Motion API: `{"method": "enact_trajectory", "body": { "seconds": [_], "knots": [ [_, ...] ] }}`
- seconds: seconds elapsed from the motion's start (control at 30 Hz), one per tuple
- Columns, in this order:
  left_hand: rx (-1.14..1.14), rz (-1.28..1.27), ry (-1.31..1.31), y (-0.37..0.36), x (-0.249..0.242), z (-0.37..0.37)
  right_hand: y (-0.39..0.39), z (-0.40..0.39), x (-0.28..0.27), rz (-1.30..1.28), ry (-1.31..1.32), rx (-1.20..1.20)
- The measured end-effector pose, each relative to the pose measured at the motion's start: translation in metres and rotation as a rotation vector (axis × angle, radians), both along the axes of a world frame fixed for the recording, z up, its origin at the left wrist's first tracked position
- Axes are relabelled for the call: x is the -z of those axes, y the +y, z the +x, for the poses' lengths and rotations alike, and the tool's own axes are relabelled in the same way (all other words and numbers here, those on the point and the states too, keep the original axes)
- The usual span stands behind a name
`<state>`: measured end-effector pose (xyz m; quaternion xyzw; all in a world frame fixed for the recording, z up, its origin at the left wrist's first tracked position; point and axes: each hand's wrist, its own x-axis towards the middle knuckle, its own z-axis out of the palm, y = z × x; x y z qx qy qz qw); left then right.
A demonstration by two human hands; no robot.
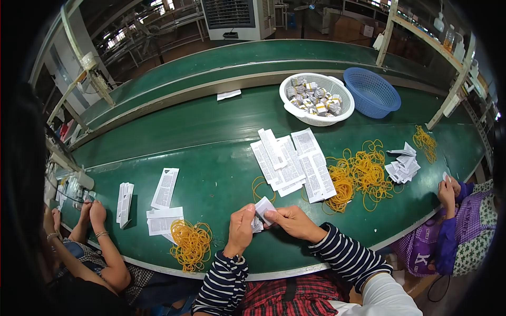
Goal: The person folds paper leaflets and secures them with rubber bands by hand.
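Near the front edge of the green table, my left hand (pixel 241 230) is closed on a small folded paper leaflet (pixel 263 208). My right hand (pixel 295 221) pinches the same leaflet from the right, thumb on top. More folded paper shows below it, partly hidden by my fingers. Just beyond my hands lie overlapping printed leaflets (pixel 278 160), with a second stack (pixel 316 171) against their right side. A large tangle of yellow rubber bands (pixel 358 174) lies to the right of these, and one loose band loops beside the leaflets.
A white basket (pixel 341 113) of banded paper bundles and a blue basket (pixel 371 95) stand behind. Folded leaflets (pixel 403 166) lie right; another rubber-band heap (pixel 191 245) and leaflets (pixel 165 221) lie left. Co-workers' hands are at the left (pixel 95 216) and right (pixel 448 189).
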<state>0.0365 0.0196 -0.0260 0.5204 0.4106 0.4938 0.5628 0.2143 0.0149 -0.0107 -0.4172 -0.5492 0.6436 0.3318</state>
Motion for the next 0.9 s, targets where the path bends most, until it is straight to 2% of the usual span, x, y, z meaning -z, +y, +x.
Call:
{"method": "enact_trajectory", "body": {
  "seconds": [0.2,0.4,0.6,0.7,0.8,0.9],
  "knots": [
    [0.023,0.106,0.102,-0.003,-0.013,0.003,0.0,-0.003,0.007,0.141,0.054,0.054],
    [-0.009,0.229,0.268,-0.002,-0.02,0.007,-0.001,-0.003,0.006,0.157,0.018,0.058],
    [-0.094,0.305,0.282,-0.004,-0.023,0.008,-0.003,-0.005,0.007,0.07,0.051,0.058],
    [-0.197,0.401,0.342,-0.004,-0.022,0.007,-0.002,-0.003,0.003,0.028,-0.062,-0.025],
    [-0.276,0.403,0.357,0.0,-0.019,0.004,-0.007,-0.006,0.0,0.441,0.001,0.161],
    [-0.285,0.389,0.342,0.002,-0.02,0.003,-0.006,0.001,-0.012,0.259,0.107,0.288]
  ]
}}
